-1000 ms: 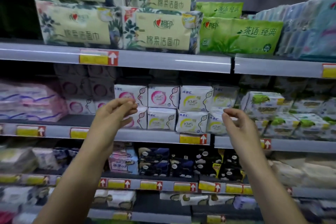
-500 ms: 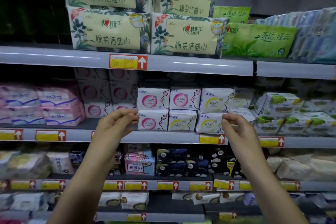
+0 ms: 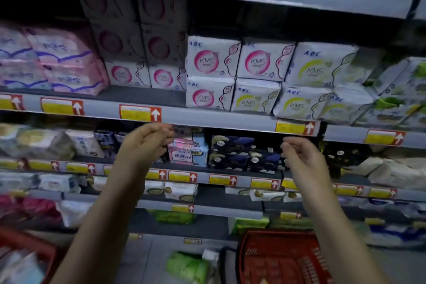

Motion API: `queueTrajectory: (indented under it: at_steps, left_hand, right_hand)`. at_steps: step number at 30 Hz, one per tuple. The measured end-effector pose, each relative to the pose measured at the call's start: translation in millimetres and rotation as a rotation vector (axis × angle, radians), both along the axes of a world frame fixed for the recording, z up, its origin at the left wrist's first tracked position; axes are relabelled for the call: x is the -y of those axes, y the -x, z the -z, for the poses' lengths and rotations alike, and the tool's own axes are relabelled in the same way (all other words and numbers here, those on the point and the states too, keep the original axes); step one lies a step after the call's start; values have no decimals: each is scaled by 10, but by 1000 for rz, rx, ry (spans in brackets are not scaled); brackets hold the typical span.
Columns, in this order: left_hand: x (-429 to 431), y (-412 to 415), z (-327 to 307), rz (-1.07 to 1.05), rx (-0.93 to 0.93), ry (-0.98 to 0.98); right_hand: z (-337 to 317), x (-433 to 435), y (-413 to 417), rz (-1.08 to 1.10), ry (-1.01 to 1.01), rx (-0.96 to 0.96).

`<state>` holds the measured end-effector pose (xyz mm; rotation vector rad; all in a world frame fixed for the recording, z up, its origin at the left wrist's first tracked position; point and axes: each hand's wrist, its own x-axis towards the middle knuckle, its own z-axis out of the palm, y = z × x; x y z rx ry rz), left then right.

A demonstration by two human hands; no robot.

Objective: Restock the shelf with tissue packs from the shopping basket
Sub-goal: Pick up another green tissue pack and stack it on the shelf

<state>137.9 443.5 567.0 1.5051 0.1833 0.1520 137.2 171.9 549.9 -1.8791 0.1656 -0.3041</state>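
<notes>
Both hands are raised in front of the shelving, neither gripping anything. Left hand [image 3: 147, 143]: fingers loosely curled, thumb near the fingertips, nothing between them, clear of the stock. Right hand [image 3: 302, 157]: same pose, fingers loosely bent, palm facing the left hand, touching no pack. Grey shelf edge [image 3: 207, 120] runs just above both hands. A price tag [image 3: 139, 113] sits right over the left hand and a second price tag [image 3: 295, 127] right over the right hand. Above that edge, up and between the 2 hands, are white ABC packs [image 3: 212, 60] stacked 2 high: pink-ring ones nearer the left hand's side, yellow-ring packs [image 3: 315, 69] above the right hand. Soft pink packs [image 3: 62, 53] are up and well to the outside of the left hand. Behind the hands, in the gap between them, are dark navy packs [image 3: 232, 150]. A pink-and-blue pack [image 3: 184, 152] is just beside the left hand's fingertips, behind them. Red shopping basket [image 3: 283, 258] is well below the right hand, partly under the right forearm; the interior is blurred, so I can't tell its contents. Green tissue pack [image 3: 186, 267] lies low between the 2 forearms, just beside the basket on the left hand's side, outside its rim. Second red basket [image 3: 25, 246] is far below the left hand, outside the left forearm, contents blurred.
</notes>
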Motion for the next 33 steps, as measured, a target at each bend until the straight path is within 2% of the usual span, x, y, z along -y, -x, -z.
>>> queueTrajectory:
  at_steps: [4,8,12,23,30,33]
  left_hand:
    - [-7,45,566,2,-25,-25]
    - [42,-20,1232,-41,-153,14]
    - [19,-24,1806,-73,-236,32]
    - [126,135,3924,-74,-529,51]
    - [233,296,5454,-125,-719,28]
    - [251,463,6120,-152,-832,25]
  right_hand:
    - [590,-93,-33,-70,36,-114]
    - [1227,-210,-71,-141,106,-207]
    - [1747,-257,-44,-126,78,-242]
    - [3895,-437,217,-60,3,-550]
    - [5360,-682,225,-84,-7,-654]
    - [5973,-849,282,-60,-71,-799]
